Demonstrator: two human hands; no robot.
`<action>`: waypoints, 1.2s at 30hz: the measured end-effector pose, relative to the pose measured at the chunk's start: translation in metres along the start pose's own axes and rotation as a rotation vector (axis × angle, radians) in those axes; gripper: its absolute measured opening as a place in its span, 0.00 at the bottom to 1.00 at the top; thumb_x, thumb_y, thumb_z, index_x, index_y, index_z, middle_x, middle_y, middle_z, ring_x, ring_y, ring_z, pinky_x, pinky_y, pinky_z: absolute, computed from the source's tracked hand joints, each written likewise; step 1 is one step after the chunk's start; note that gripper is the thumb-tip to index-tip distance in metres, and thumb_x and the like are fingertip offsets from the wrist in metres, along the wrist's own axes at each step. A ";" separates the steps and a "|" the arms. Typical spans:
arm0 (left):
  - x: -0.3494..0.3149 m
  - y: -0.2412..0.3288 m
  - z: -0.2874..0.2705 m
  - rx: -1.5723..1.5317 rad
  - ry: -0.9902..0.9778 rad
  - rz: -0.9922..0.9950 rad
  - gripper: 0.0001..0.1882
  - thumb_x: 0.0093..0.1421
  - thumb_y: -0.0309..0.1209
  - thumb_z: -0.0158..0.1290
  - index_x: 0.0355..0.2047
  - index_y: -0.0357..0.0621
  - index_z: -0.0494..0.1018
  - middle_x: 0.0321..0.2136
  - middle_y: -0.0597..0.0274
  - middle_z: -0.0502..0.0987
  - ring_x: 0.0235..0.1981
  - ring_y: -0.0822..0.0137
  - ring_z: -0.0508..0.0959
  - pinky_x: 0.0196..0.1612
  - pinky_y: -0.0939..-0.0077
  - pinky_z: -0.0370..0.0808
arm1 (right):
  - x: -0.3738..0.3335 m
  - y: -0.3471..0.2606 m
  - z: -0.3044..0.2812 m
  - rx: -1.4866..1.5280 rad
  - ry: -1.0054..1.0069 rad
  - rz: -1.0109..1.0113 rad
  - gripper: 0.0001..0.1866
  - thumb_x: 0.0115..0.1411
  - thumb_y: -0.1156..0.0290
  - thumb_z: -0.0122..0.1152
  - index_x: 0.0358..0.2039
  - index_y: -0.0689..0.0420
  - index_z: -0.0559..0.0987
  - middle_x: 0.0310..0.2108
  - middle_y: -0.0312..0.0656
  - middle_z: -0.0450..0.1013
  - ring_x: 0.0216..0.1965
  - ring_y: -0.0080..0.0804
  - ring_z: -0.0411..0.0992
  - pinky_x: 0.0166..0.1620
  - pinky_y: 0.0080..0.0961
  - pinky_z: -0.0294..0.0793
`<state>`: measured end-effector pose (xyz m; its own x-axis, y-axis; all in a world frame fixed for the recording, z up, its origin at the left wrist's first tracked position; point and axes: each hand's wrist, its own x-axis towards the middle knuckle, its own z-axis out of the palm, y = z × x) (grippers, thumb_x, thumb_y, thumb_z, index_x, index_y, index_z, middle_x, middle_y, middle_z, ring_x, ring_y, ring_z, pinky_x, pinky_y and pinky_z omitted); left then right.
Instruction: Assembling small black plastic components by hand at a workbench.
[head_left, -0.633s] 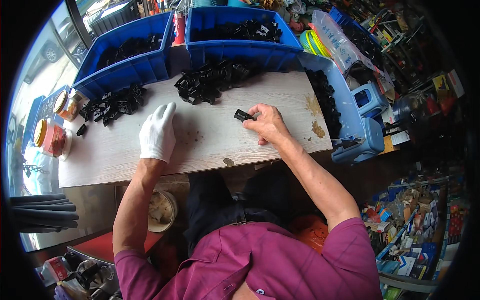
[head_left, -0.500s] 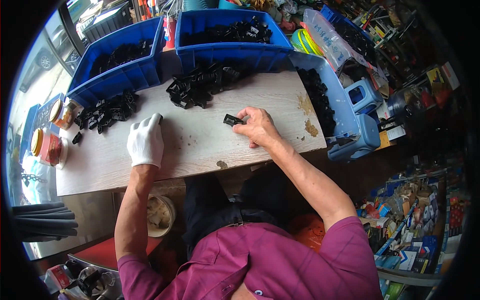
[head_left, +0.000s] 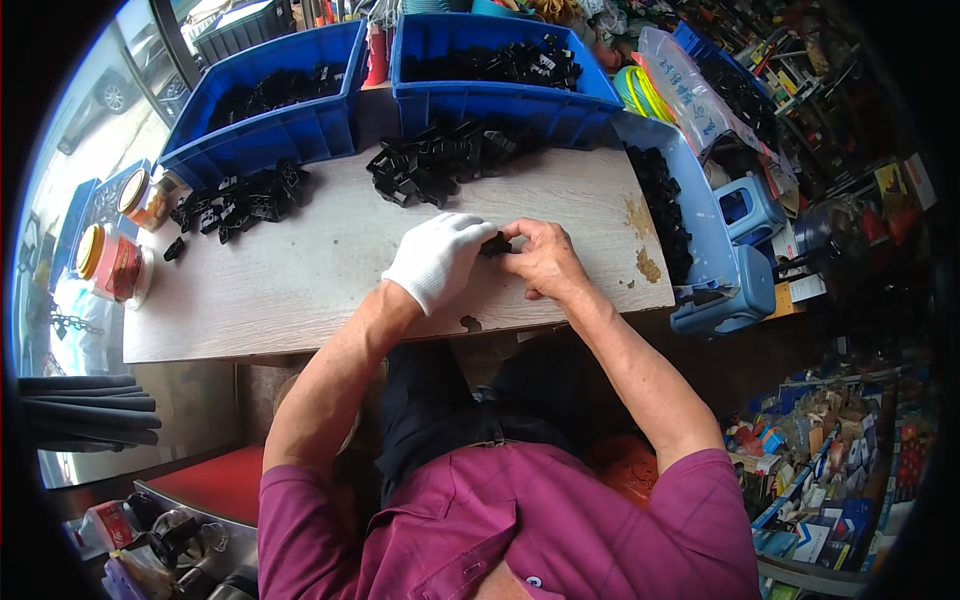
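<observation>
Over the flat, pale wood-grain table: a bare right hand pinches a small black plastic piece. Thumb and first finger are nearly together, with just the piece in the gap.
White knit glove: it covers the left hand. The fingers bend round to the piece. I cannot tell if they squeeze it, as the glove hides its inner side.
Piece's spot: between the hands, close to the body. Maybe it is held there so both hands can reach it and keep it steady.
Side jars: two round jars with yellowish lids sit far left, out of the hands' way.
Heaps: a middle pile of black plastic parts and a left pile of black plastic parts lie past the hands, probably for easy reach.
Bins: a deep blue plastic bin stands behind the middle pile, its walls keeping more black parts in.
</observation>
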<state>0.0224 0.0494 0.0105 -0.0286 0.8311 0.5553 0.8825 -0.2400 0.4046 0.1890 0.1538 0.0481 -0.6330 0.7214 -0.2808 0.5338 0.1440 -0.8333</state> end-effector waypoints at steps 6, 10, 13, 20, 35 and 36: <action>0.007 -0.005 -0.004 -0.106 -0.051 0.068 0.14 0.59 0.23 0.55 0.45 0.45 0.81 0.39 0.56 0.83 0.41 0.49 0.82 0.44 0.61 0.80 | 0.003 0.005 -0.005 0.018 0.000 -0.010 0.16 0.51 0.76 0.68 0.43 0.58 0.83 0.13 0.31 0.67 0.12 0.19 0.64 0.14 0.23 0.69; 0.001 -0.005 0.003 -0.138 0.006 0.078 0.14 0.59 0.22 0.57 0.45 0.45 0.81 0.38 0.56 0.82 0.39 0.50 0.81 0.42 0.61 0.80 | 0.007 0.011 -0.002 0.027 -0.009 -0.019 0.19 0.52 0.78 0.66 0.46 0.59 0.82 0.12 0.31 0.65 0.11 0.19 0.62 0.13 0.22 0.68; -0.001 -0.005 0.002 -0.144 0.007 0.065 0.15 0.59 0.23 0.57 0.46 0.46 0.80 0.38 0.57 0.82 0.39 0.50 0.82 0.42 0.62 0.80 | 0.004 0.009 -0.001 0.067 -0.007 -0.017 0.18 0.53 0.79 0.64 0.46 0.61 0.82 0.11 0.30 0.65 0.10 0.18 0.61 0.13 0.22 0.67; -0.001 -0.002 0.009 -0.087 0.001 0.106 0.16 0.56 0.26 0.56 0.46 0.46 0.80 0.39 0.59 0.82 0.42 0.53 0.82 0.46 0.61 0.80 | 0.006 0.013 -0.002 0.102 -0.018 -0.021 0.15 0.53 0.79 0.63 0.43 0.60 0.83 0.12 0.26 0.63 0.11 0.15 0.59 0.14 0.21 0.66; -0.018 0.014 -0.014 0.084 0.170 -0.015 0.18 0.54 0.26 0.59 0.47 0.47 0.78 0.43 0.58 0.81 0.45 0.52 0.79 0.48 0.60 0.78 | 0.001 0.014 -0.001 0.118 -0.009 -0.065 0.13 0.54 0.77 0.67 0.42 0.62 0.81 0.14 0.26 0.63 0.12 0.15 0.58 0.13 0.19 0.63; -0.025 0.008 -0.023 0.125 0.291 -0.064 0.18 0.54 0.24 0.59 0.47 0.47 0.78 0.42 0.58 0.81 0.45 0.52 0.79 0.47 0.60 0.78 | 0.000 0.014 0.000 0.149 -0.006 -0.063 0.13 0.55 0.76 0.68 0.41 0.62 0.80 0.14 0.26 0.63 0.12 0.15 0.58 0.13 0.19 0.63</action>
<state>0.0200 0.0154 0.0166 -0.2028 0.6601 0.7233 0.9250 -0.1132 0.3626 0.1965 0.1562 0.0362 -0.6661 0.7102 -0.2278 0.4038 0.0866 -0.9107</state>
